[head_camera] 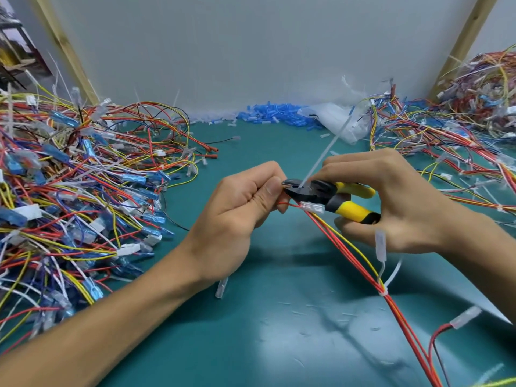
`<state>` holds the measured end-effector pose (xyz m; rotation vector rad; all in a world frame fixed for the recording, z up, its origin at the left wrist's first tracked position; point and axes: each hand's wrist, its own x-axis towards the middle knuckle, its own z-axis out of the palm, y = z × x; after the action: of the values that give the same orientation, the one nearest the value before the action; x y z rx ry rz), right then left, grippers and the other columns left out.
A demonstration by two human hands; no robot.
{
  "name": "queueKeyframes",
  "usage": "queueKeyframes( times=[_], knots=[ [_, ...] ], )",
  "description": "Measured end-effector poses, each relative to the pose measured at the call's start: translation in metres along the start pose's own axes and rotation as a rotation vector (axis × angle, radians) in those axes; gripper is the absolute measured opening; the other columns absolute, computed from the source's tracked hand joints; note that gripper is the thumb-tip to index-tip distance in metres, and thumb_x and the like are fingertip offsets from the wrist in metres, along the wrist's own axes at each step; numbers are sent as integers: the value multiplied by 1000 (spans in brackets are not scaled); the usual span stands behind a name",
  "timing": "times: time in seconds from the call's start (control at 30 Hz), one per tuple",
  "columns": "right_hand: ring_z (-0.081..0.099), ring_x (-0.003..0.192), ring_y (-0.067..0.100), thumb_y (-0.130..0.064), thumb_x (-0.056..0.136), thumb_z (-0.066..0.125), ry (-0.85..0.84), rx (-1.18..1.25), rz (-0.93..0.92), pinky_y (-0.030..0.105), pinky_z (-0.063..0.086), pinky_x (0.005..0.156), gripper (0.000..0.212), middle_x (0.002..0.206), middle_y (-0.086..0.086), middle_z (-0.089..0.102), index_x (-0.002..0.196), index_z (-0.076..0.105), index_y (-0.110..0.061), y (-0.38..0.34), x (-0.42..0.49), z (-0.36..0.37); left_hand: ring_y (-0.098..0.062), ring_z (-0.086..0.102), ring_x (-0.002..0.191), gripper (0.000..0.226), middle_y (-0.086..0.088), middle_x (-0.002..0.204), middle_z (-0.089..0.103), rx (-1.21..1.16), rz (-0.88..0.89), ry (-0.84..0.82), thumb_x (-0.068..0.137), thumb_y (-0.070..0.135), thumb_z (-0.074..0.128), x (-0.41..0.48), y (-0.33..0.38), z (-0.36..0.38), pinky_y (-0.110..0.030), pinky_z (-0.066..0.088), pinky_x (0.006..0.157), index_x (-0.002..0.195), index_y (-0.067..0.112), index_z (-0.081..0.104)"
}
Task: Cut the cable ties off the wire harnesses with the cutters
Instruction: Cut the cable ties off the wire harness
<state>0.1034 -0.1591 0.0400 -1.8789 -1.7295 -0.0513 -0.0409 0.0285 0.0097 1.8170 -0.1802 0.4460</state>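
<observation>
Above the teal surface (265,331), the left hand (240,202) is pinching the top end of the wire harness (404,331), its grip clenched on the red wires. The right hand (396,199) is grasping the cutters (310,194), whose jaws are sitting around the cable tie (325,156), just right of the left thumb. The tie's tail is slanting up and rightward, so the cut is likely going across its base.

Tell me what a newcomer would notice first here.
At centre, the right hand grips yellow-and-black cutters whose jaws sit at a white cable tie on the red and yellow harness that the left hand pinches. A big tangle of coloured wires fills the left of the teal mat, with another tangle at far right.
</observation>
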Motion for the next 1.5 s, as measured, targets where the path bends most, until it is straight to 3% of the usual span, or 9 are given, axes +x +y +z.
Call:
queueKeyframes(
  times=[0.17,0.3,0.4,0.57,0.77,0.97,1.17,1.37,1.5],
  knots=[
    [54,80,24,-5,62,65,-54,-57,-14,34,47,71,49,91,3,60,109,73,-14,4,0,-2,-17,18,54,33,-16,65,26,-99,-94,-62,102,26,47,4,0,-3,-24,14,49,72,14,56],
    [55,93,26,-4,64,65,-89,-76,-35,39,47,81,58,100,0,60,121,67,-16,4,0,1,-15,19,56,32,-1,63,35,-217,-142,-81,100,24,48,4,0,-1,-30,12,52,71,16,58],
    [46,93,33,-7,64,59,-116,-101,-58,47,41,80,51,101,1,57,115,62,-13,1,1,3,-15,20,57,29,-3,66,37,-313,-188,-91,98,23,50,4,1,0,-32,12,53,71,15,57],
    [38,89,30,-6,64,56,-127,-125,-93,44,37,80,37,96,-1,48,101,53,-8,-3,1,9,-16,16,57,32,-2,61,35,-429,-259,-103,95,22,50,2,4,5,-35,9,55,64,20,57],
    [42,92,31,-4,65,57,-153,-71,-44,47,39,82,34,96,0,45,96,46,-9,2,0,21,-12,13,53,24,0,55,24,-563,-352,-44,87,17,54,-1,-5,12,-21,23,45,65,11,45],
    [33,71,29,-7,66,50,-60,96,42,45,34,60,21,74,0,39,84,40,-11,4,2,37,-14,12,52,20,3,52,21,-585,-344,49,82,7,57,1,-9,10,-22,25,46,67,8,43],
    [25,66,29,-4,65,55,-18,112,73,46,27,52,24,64,5,30,75,36,-15,8,4,40,-14,13,50,25,2,51,25,-591,-334,65,83,13,54,4,-6,8,-23,26,46,59,12,47],
    [36,73,26,-4,61,57,-57,122,57,41,34,61,27,76,3,41,84,45,-7,4,1,36,-14,13,51,29,1,54,21,-534,-308,35,88,15,52,3,-7,9,-24,23,47,59,14,50],
    [41,89,32,-2,57,58,-62,42,-1,47,40,74,37,92,5,45,92,48,-5,1,2,33,-12,16,48,27,-5,57,14,-525,-325,12,86,15,54,2,-6,8,-21,24,45,61,6,45]
  ],
)
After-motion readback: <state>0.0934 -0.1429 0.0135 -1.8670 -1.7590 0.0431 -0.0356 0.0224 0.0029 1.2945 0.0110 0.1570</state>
